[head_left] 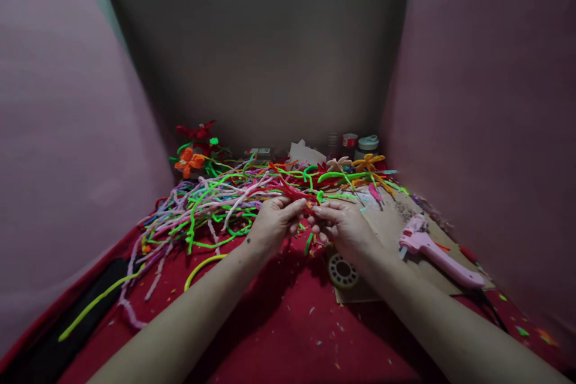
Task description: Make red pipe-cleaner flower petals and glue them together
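The person's left hand (273, 225) and right hand (344, 228) meet over the red cloth (288, 336), fingertips nearly together, and pinch a red pipe cleaner (292, 191) between thumb and forefinger on each side; it is fuzzy, thin and deep red, slanting up from the fingers toward the pile of pipe cleaners (216, 198), though its exact shape between the fingers is too small to tell. The pile spreads behind and beside the left hand in pink, lilac, bright green and white strands, with a yellow strand (101, 306) trailing toward the near left. An orange fuzzy flower (189, 161) stands at its far left. Beyond the right hand, a pink glue gun (438, 252) lies on a cardboard sheet (382, 216), and a round holed spool (342, 270) sits just beside the right wrist
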Demonstrator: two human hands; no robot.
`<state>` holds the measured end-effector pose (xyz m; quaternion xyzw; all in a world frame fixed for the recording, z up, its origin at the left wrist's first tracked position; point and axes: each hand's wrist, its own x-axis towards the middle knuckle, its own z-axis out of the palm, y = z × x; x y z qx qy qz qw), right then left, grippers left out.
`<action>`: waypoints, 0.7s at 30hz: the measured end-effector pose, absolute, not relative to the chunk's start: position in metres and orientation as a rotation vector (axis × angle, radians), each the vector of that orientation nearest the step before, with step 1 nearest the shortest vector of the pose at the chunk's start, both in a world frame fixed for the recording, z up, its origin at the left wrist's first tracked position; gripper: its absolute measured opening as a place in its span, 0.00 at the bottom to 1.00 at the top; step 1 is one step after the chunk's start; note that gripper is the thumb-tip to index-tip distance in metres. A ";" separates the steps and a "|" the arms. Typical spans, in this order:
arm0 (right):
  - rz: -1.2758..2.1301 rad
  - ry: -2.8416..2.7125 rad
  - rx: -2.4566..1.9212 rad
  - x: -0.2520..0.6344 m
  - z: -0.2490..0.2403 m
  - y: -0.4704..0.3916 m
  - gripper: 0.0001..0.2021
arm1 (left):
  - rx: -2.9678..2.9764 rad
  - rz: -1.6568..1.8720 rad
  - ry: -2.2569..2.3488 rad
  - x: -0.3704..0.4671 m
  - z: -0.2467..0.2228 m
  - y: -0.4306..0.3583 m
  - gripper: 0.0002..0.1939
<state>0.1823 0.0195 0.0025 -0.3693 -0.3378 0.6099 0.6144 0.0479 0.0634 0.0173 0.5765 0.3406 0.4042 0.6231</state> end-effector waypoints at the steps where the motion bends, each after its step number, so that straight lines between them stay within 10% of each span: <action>1: 1.442 -0.807 -0.862 0.183 0.001 0.020 0.07 | 1.296 0.937 0.764 0.046 0.016 0.065 0.11; 21: 1.740 -1.099 -0.844 0.192 -0.021 0.017 0.06 | 1.303 0.644 0.693 0.033 0.014 0.055 0.13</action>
